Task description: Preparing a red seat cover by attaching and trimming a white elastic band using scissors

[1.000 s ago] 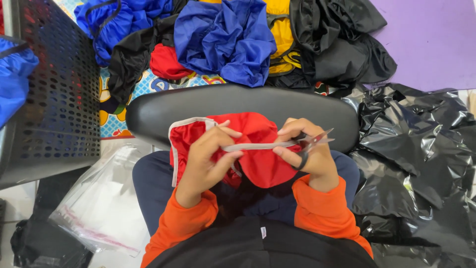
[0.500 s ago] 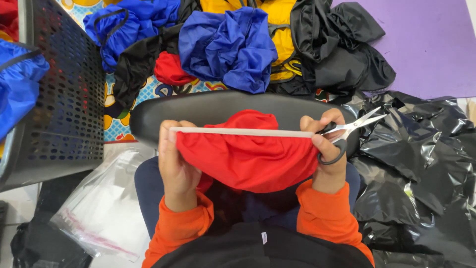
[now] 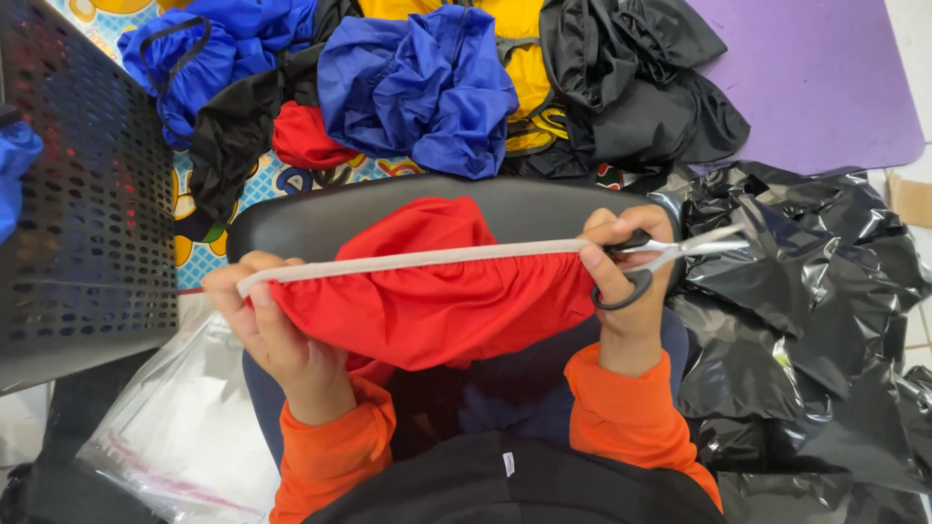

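Observation:
A red fabric piece (image 3: 437,301) with a pale elastic band (image 3: 417,260) along its top edge is stretched flat between my two hands over my lap. My left hand (image 3: 277,330) pinches the band's left end. At the band's right end my right hand (image 3: 626,281) grips the fabric, and its fingers also sit through the black handles of a pair of scissors (image 3: 670,254) whose silver blades point right, closed. Both sleeves are orange.
A black padded board (image 3: 291,218) lies across in front of me. Beyond it sits a heap of blue (image 3: 417,87), black (image 3: 631,87), red and yellow fabric pieces. A black perforated crate (image 3: 78,194) stands left, black plastic bags (image 3: 806,320) right, clear bags (image 3: 175,437) lower left, purple mat (image 3: 825,78).
The red piece was bunched between my hands a second ago. My hands have since moved apart, pulling the elastic band out straight and wider. The scissors stay in my right hand.

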